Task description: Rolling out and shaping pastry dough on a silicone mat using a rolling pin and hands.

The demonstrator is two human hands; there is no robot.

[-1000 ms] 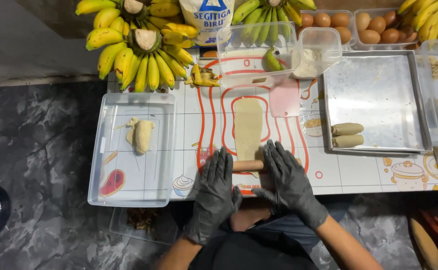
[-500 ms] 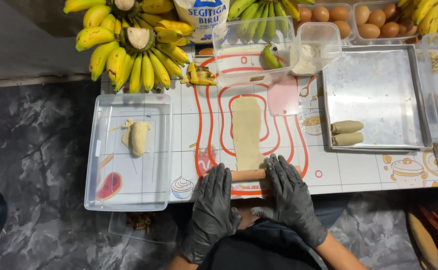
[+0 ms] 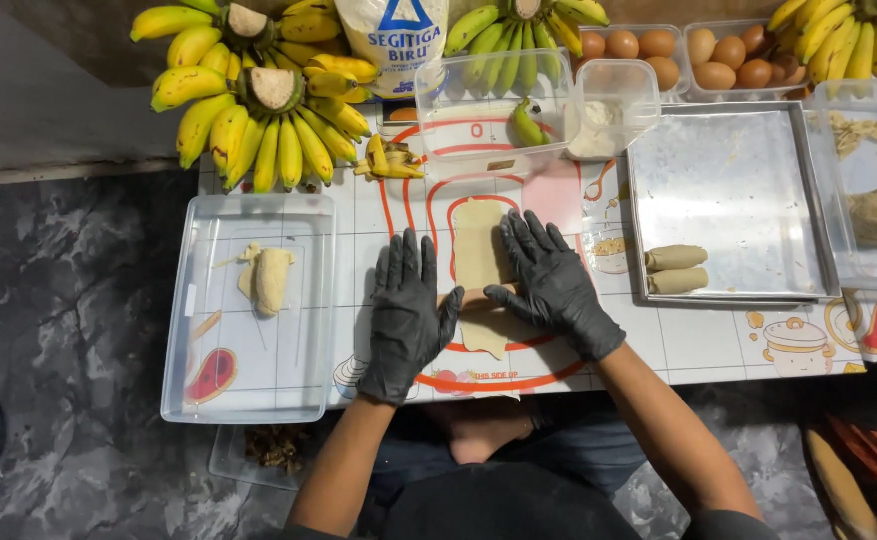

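Both gloved hands lie flat and open, fingers spread, on a thin rolling pin (image 3: 473,296) across the dough strip (image 3: 478,255) on the counter (image 3: 718,340). The left hand (image 3: 406,315) and right hand (image 3: 550,285) flank the strip. Left of them sits a clear tray (image 3: 258,390) with a peeled banana (image 3: 270,280).

Both hands in black gloves, palms down, fingers spread, pointing away from body. Left hand (image 3: 407,312) flat, fingers nearly straight, thumb out toward right. Right hand (image 3: 550,283) slightly ahead, angled left, thumb reaching toward left hand. Hands close, not touching. Forearms bare, converging from body; right forearm steeply angled.
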